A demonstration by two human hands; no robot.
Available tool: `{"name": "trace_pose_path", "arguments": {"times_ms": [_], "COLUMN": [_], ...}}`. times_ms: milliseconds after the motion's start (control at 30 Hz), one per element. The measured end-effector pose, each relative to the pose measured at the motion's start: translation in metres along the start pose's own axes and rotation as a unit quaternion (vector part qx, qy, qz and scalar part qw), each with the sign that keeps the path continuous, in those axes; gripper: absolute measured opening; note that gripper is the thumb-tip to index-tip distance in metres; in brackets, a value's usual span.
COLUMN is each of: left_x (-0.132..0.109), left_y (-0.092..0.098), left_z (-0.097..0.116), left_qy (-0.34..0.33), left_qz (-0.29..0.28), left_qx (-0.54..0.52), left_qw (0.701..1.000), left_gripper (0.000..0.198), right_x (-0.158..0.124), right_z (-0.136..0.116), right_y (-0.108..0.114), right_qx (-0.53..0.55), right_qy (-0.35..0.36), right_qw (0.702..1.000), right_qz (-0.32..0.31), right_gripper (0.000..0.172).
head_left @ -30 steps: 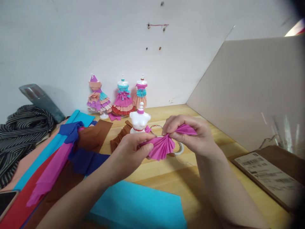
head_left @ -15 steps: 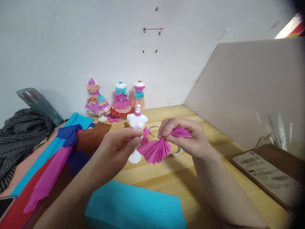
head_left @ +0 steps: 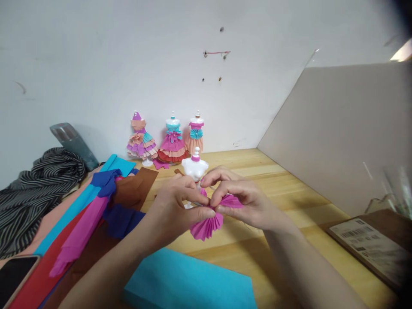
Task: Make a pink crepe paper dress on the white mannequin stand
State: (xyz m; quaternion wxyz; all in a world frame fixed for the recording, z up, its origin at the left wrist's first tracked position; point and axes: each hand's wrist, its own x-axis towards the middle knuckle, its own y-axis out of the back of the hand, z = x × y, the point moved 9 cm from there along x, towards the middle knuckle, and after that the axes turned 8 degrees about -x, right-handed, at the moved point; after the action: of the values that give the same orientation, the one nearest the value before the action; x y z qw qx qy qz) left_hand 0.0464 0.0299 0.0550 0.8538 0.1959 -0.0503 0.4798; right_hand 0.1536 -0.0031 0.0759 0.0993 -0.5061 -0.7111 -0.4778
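Between my two hands is a pleated pink crepe paper fan (head_left: 207, 227), its folds spreading below and to the right of the fingers. My left hand (head_left: 183, 204) pinches the gathered middle between thumb and index finger. My right hand (head_left: 246, 201) grips the same paper just to the right, and the two sets of fingertips almost meet. Right behind them stands a small white mannequin bust (head_left: 194, 167) with a pink band at the neck; its lower part is mostly hidden by my hands. Nearer to me lies a folded turquoise paper (head_left: 193, 281).
Three small mannequins in ruffled paper dresses (head_left: 174, 139) line the wall. Coloured crepe sheets (head_left: 77, 234), a striped cloth (head_left: 54, 180), a phone (head_left: 19, 274) and a tilted bottle (head_left: 75, 143) fill the left. A labelled cardboard piece (head_left: 370, 242) lies at the right.
My left hand has come right onto the fan's gathered middle, so both hands now meet there. The fan hangs slightly lower, and the view has shifted a little.
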Motion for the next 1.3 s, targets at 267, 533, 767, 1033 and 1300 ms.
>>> {"name": "trace_pose_path", "arguments": {"times_ms": [267,533,767,1033,1300], "left_x": [-0.005,-0.034,-0.027,-0.029,-0.032], "left_y": [0.029,0.049,-0.039,-0.053,-0.050], "left_z": [0.016,0.037,0.015,-0.002,0.001], "left_qy": [-0.007,0.010,0.021,-0.024,-0.062], "left_qz": [0.072,0.097,-0.134,-0.026,-0.005], "left_qx": [-0.040,0.047,0.047,-0.068,-0.100], "left_qw": [0.997,0.994,0.990,0.997,0.993], "left_gripper": [0.025,0.025,0.033,0.042,0.051], "right_x": [-0.001,-0.027,-0.041,-0.050,-0.045], "right_z": [-0.007,-0.018,-0.031,-0.012,-0.002], "right_y": [0.018,0.026,0.017,0.029,0.022], "right_qx": [-0.030,-0.119,-0.229,-0.154,-0.041], "right_qy": [-0.002,0.032,0.104,0.025,-0.013], "right_qw": [0.995,0.920,0.882,0.857,0.892], "right_qz": [0.092,0.371,0.400,0.492,0.450], "right_gripper": [0.007,0.016,0.033,0.021,0.018]}}
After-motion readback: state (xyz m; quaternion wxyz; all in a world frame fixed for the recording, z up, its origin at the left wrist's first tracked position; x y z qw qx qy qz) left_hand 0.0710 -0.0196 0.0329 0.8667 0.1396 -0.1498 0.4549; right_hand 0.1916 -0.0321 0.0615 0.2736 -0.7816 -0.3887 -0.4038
